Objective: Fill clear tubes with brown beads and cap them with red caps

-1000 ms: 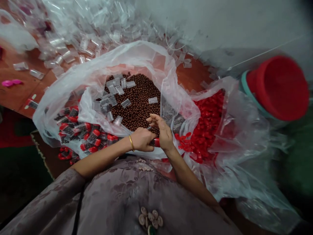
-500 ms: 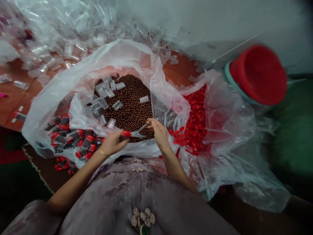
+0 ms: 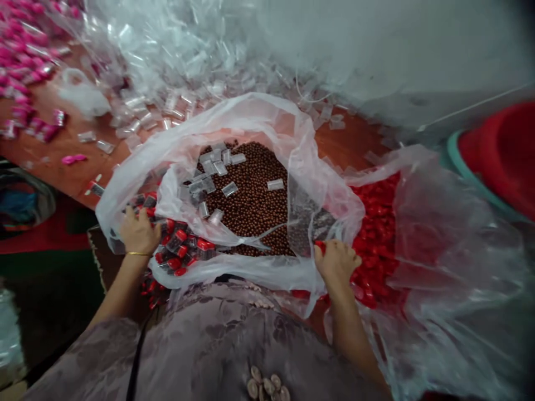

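Note:
My left hand (image 3: 140,231) is over the filled, red-capped containers (image 3: 173,245) at the left of the white plastic bag (image 3: 251,103); its fingers are apart and it holds nothing. My right hand (image 3: 336,262) is at the bag's right edge, beside a heap of red caps (image 3: 376,223). A small red piece, which looks like a cap (image 3: 320,245), is pinched at its thumb. Between my hands, small brown balls (image 3: 254,206) fill the bag's middle, with several clear containers (image 3: 229,189) lying on top.
Loose clear containers (image 3: 142,111) are heaped along the back of the orange surface (image 3: 58,167). Pink pieces (image 3: 29,55) lie at the far left. A red tub (image 3: 505,150) stands at the right near a clear plastic bag (image 3: 451,239).
My hands have moved apart, the left to the filled containers and the right toward the red caps. My left hand has let go of its red-capped container. The view has shifted left.

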Demonstrator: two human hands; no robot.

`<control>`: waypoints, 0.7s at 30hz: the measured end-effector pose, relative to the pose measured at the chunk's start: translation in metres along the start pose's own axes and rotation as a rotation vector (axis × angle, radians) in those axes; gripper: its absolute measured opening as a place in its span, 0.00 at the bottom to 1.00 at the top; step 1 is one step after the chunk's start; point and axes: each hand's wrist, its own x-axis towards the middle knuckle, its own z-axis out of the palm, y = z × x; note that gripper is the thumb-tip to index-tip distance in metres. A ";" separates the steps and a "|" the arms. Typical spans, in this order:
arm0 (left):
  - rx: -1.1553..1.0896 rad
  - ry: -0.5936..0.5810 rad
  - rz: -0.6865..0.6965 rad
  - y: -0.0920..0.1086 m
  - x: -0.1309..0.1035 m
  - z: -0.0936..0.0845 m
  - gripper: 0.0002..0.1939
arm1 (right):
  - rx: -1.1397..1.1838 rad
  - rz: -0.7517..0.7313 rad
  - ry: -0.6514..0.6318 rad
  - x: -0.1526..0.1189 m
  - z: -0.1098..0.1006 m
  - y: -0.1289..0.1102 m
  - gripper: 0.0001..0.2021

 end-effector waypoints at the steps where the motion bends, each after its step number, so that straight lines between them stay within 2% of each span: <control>1: -0.037 0.064 0.062 0.016 0.003 -0.002 0.26 | 0.079 0.015 0.037 0.001 0.000 -0.001 0.16; 3: -0.135 0.086 0.244 0.053 0.011 -0.005 0.20 | 0.313 0.068 0.061 0.003 0.002 -0.004 0.18; 5: -0.225 -0.014 0.426 0.092 0.024 -0.003 0.16 | 0.605 0.104 0.006 0.002 0.004 -0.011 0.21; 6: -0.248 -0.056 0.464 0.112 0.032 0.000 0.16 | 0.729 0.106 -0.030 0.000 0.006 -0.016 0.22; 9: -0.268 -0.175 0.451 0.159 0.060 0.015 0.19 | 0.902 0.033 -0.105 -0.009 0.011 -0.035 0.21; 11: -0.259 -0.265 0.435 0.179 0.076 0.023 0.20 | 0.913 -0.034 -0.136 -0.017 0.015 -0.047 0.19; 15: -0.334 -0.431 0.421 0.188 0.084 0.026 0.15 | 0.937 -0.107 -0.177 -0.024 0.020 -0.062 0.18; 17: -0.520 -0.661 0.345 0.185 0.075 0.022 0.14 | 0.968 -0.115 -0.177 -0.021 0.020 -0.067 0.18; 19: -0.795 -0.982 0.208 0.182 0.064 0.018 0.14 | 1.008 -0.129 -0.175 -0.013 0.019 -0.072 0.18; 21: -1.074 -1.209 0.060 0.179 0.052 0.015 0.12 | 1.031 -0.145 -0.166 -0.004 0.016 -0.077 0.18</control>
